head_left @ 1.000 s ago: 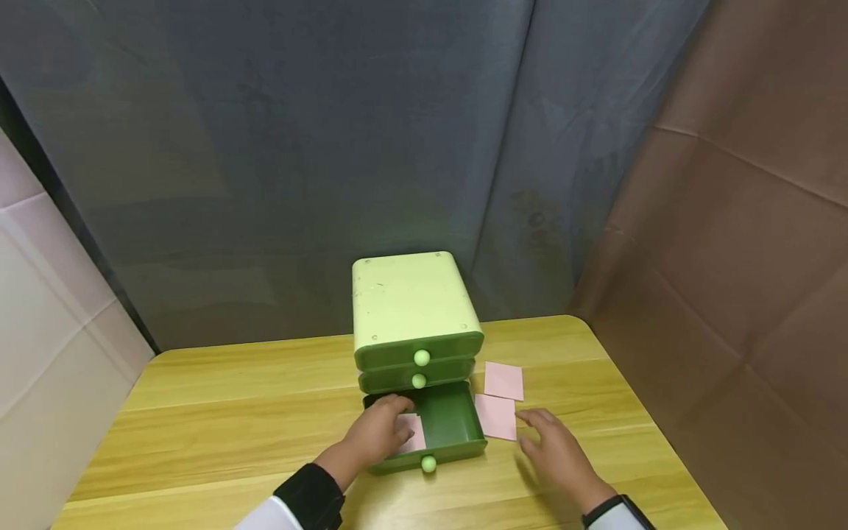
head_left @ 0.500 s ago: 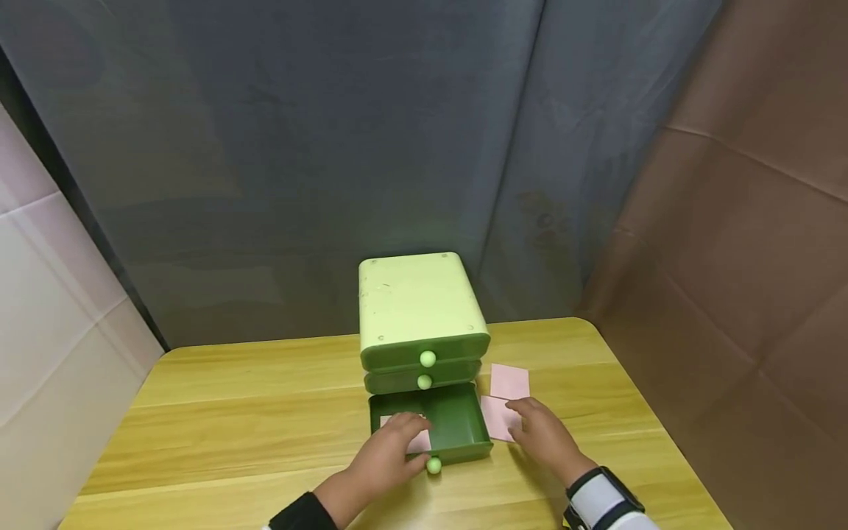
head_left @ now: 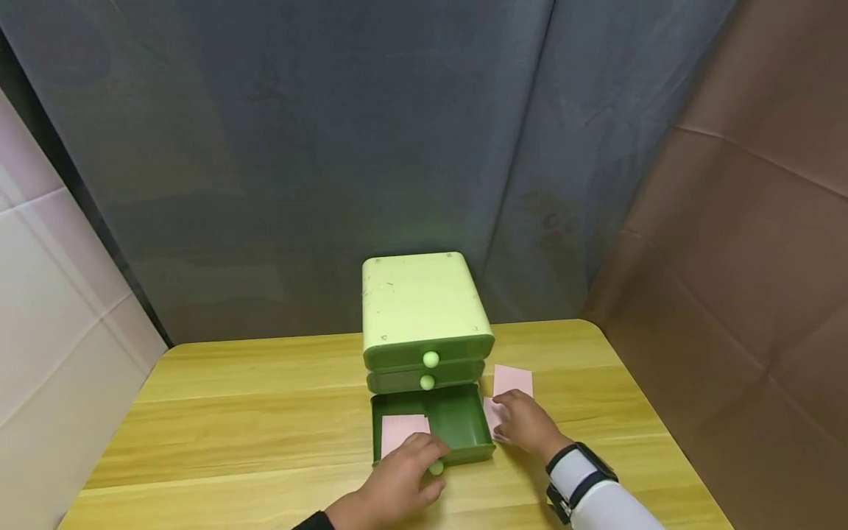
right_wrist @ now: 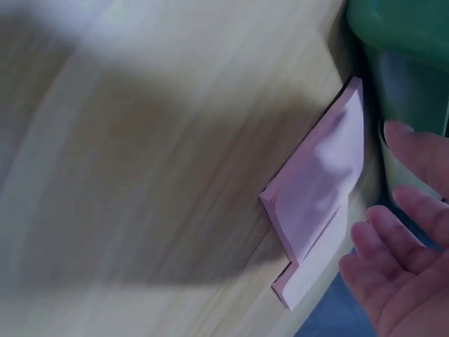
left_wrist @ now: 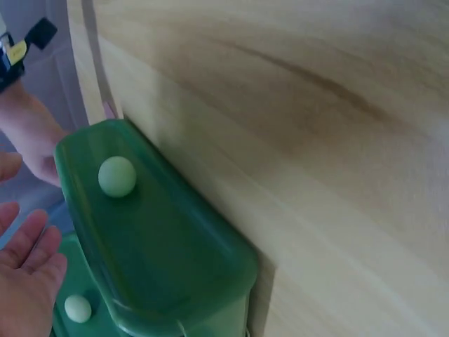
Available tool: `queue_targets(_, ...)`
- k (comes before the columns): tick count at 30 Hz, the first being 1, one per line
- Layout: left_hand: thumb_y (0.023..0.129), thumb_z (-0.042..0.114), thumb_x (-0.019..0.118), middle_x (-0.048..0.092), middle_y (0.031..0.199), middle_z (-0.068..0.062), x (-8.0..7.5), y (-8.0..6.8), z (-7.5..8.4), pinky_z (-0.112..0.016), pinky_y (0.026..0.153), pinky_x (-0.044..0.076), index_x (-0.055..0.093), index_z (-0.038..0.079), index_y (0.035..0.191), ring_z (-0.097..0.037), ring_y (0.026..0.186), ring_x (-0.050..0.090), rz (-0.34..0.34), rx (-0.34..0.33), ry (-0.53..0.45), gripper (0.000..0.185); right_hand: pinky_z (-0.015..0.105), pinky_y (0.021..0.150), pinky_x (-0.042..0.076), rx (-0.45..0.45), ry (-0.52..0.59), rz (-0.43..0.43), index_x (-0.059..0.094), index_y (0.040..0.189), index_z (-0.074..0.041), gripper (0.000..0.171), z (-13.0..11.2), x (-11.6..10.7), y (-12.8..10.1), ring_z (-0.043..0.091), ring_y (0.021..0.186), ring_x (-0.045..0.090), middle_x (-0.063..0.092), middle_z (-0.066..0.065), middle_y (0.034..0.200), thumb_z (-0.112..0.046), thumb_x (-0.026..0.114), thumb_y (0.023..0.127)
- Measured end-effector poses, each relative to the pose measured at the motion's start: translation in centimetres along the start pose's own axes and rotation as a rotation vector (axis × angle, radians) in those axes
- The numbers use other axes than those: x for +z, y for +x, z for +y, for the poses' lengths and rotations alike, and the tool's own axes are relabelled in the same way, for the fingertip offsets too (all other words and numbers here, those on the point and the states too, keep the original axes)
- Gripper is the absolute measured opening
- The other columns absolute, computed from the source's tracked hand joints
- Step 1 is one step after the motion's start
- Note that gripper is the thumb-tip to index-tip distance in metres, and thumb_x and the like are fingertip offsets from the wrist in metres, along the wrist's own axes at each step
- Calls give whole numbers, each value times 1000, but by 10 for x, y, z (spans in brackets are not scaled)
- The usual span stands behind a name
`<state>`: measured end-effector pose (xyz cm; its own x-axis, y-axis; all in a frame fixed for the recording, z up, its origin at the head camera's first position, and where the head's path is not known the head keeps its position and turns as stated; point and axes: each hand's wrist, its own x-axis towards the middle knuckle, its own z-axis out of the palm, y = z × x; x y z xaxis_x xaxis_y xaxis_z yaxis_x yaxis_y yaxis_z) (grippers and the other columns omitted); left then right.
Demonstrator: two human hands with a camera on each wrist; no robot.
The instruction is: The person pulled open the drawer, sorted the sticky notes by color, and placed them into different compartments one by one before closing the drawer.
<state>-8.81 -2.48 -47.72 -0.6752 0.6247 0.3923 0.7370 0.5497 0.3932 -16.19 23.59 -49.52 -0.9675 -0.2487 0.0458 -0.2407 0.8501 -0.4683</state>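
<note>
Left fingers: we see the left hand [head_left: 397, 486] relaxed at the front of the pulled-out bottom drawer [head_left: 457, 423], fingers loosely bent by its pale knob [left_wrist: 116, 175]; the wrist view shows an open palm that grips nothing.
Right fingers: the right hand [head_left: 523, 423] lies over the nearer pink sticky-note pad [right_wrist: 319, 186], just right of the drawer wall; its fingers look nearly straight, resting on or just above the pad, not curled round it.
Pad handling: we judge it light, thin and bendable, its sheets apt to peel or fan; better pinched at a free edge, thumb under and fingers on top.
Drawer handling: stiff, smooth plastic, probably light and easy-sliding; the round knob is the natural hold.
In the drawer: one pink pad [head_left: 404, 430] lies flat in its left half.
Farther out: a second pink pad [head_left: 513, 379] sits behind the right hand on the bench [head_left: 232, 412]; the green three-drawer cabinet [head_left: 420, 305] has its two upper drawers closed.
</note>
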Motion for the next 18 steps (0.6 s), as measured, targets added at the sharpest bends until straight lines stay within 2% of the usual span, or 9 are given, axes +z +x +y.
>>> queue_targets(8,82,14,75,61,112,0,4,-1,5,-23,89,50,64,7,113,-13,108,56,-53,35,-48,34,47,94,49,-37,-62,-20,65,105,7,44,6,6,11,36,102,60,63,19,105,-3,79,64)
queue_targets(13,83,16,75,61,112,2,7,-3,7,-20,87,50,63,8,114,-10,107,57,-100,61,-47,34,46,96,48,-1,-89,-57,65,108,6,47,11,9,18,37,106,59,63,19,109,-5,80,65)
queue_targets(18,82,19,76,62,111,2,12,-6,6,-19,89,49,64,9,114,-10,105,57,-88,101,-5,36,46,97,48,46,-125,-103,65,111,5,49,9,8,23,37,109,57,60,18,111,-6,80,66)
